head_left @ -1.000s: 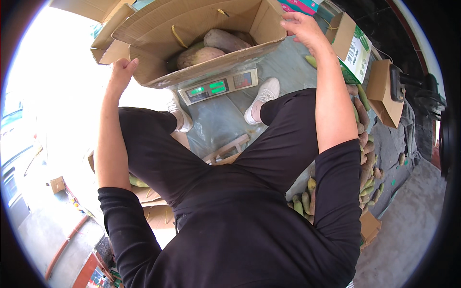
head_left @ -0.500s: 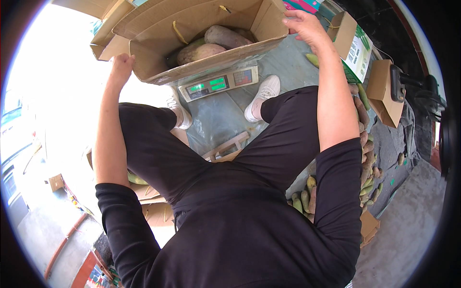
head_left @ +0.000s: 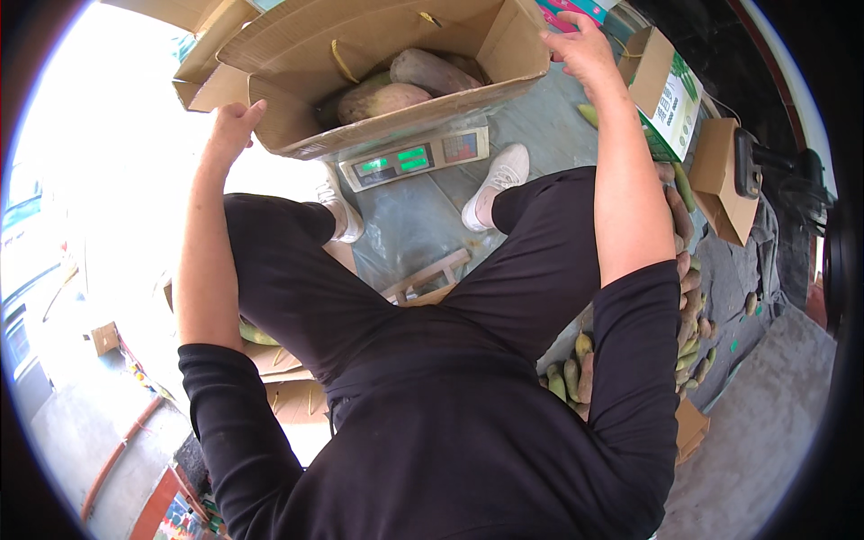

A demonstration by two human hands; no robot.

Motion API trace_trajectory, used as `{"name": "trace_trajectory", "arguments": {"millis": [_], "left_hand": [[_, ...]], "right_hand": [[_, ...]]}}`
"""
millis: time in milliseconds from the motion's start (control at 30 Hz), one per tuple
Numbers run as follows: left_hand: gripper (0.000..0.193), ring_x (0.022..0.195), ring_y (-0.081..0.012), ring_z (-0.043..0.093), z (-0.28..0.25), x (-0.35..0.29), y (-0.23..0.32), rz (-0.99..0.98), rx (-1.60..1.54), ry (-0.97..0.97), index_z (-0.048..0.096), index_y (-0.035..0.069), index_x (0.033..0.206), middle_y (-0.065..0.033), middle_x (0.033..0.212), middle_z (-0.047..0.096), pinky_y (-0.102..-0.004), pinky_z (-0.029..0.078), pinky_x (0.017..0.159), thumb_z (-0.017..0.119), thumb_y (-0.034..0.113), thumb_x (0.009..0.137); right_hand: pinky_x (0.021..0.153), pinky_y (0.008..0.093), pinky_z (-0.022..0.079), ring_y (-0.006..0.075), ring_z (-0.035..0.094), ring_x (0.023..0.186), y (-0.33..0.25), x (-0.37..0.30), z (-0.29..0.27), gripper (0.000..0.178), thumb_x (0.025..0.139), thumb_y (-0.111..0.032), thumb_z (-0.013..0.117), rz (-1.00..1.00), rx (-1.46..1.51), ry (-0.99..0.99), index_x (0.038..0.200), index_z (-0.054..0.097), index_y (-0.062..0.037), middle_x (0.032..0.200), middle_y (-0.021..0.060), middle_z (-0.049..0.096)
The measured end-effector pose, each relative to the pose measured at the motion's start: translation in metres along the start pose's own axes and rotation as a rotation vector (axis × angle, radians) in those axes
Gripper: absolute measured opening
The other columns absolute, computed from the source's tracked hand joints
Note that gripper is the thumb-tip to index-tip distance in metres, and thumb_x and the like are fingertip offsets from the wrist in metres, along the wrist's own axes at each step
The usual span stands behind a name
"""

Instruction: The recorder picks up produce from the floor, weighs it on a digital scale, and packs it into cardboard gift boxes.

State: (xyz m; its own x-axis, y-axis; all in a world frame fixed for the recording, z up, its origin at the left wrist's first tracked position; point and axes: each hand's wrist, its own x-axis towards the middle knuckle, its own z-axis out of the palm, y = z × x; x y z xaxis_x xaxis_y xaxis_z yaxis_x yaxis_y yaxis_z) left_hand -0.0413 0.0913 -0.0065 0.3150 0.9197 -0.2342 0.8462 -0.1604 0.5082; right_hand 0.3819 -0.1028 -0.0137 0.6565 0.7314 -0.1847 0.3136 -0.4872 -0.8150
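held apart, with a cardboard box (head_left: 292, 56) between: left hand (head_left: 236, 133) curled, thumb up, at the near left corner; right hand (head_left: 589, 58) loosely bent, fingers spread, at the near right corner. cannot tell how hard either one presses on the card, or whether truly pinching it. looks stiff along the walls, likely bendy at the open edge. probably heavy low down, judging by the big root vegetables (head_left: 387, 101) lying between the hands, and so might sag or tear if lifted by the rim alone. better taken under the base, close below each hand. expect firm flesh and dry skin on the vegetables, perhaps inclined to roll; best grasped round the middle. might also use the yellow string loops (head_left: 343, 61) on the far wall, if strong enough.

cannot see the underside, nor how squarely set over the scale (head_left: 418, 157), just below and between the hands. cannot count the vegetables, with some sunk in shadow. cannot follow the heap of long vegetables (head_left: 688, 297) below the right hand, partly covered by the sleeve (head_left: 637, 333). lost in glare beyond the left hand; cut off at the top past both hands. hard to make out a black thing (head_left: 792, 171) far to the right of the right hand.
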Motion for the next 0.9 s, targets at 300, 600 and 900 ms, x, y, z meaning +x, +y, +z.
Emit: {"name": "trace_trajectory", "arguments": {"millis": [300, 600, 900], "left_hand": [[0.046, 0.056, -0.0154, 0.055, -0.006, 0.002, 0.006, -0.091, 0.081, -0.242, 0.056, 0.0, 0.07, -0.0059, 0.06, 0.054, -0.0304, 0.046, 0.059, 0.059, 0.044, 0.085], [0.045, 0.057, -0.0215, 0.065, -0.004, 0.016, 0.01, -0.111, 0.158, -0.352, 0.065, -0.008, 0.079, -0.0143, 0.067, 0.065, -0.0361, 0.051, 0.059, 0.058, 0.036, 0.084], [0.04, 0.066, -0.0193, 0.065, -0.016, 0.027, -0.052, -0.129, 0.052, -0.317, 0.064, -0.003, 0.084, -0.0109, 0.064, 0.063, -0.0345, 0.052, 0.066, 0.057, 0.036, 0.085]], "right_hand": [[0.077, 0.0411, 0.048, 0.0341, 0.062, 0.09, 0.001, 0.015, 0.023, 0.04, 0.071, -0.034, 0.069, -0.235, -0.511, 0.047, 0.1, 0.065, -0.0063, 0.094, 0.0177, 0.065], [0.08, 0.0459, 0.046, 0.0391, 0.058, 0.095, -0.01, 0.021, 0.025, 0.04, 0.079, -0.041, 0.06, -0.14, -0.778, -0.011, 0.098, 0.063, -0.0065, 0.099, 0.0207, 0.063], [0.069, 0.0423, 0.043, 0.0376, 0.059, 0.08, -0.065, -0.004, 0.041, 0.034, 0.079, -0.036, 0.06, -0.239, -0.659, -0.043, 0.083, 0.063, -0.0017, 0.082, 0.0225, 0.062]]}}
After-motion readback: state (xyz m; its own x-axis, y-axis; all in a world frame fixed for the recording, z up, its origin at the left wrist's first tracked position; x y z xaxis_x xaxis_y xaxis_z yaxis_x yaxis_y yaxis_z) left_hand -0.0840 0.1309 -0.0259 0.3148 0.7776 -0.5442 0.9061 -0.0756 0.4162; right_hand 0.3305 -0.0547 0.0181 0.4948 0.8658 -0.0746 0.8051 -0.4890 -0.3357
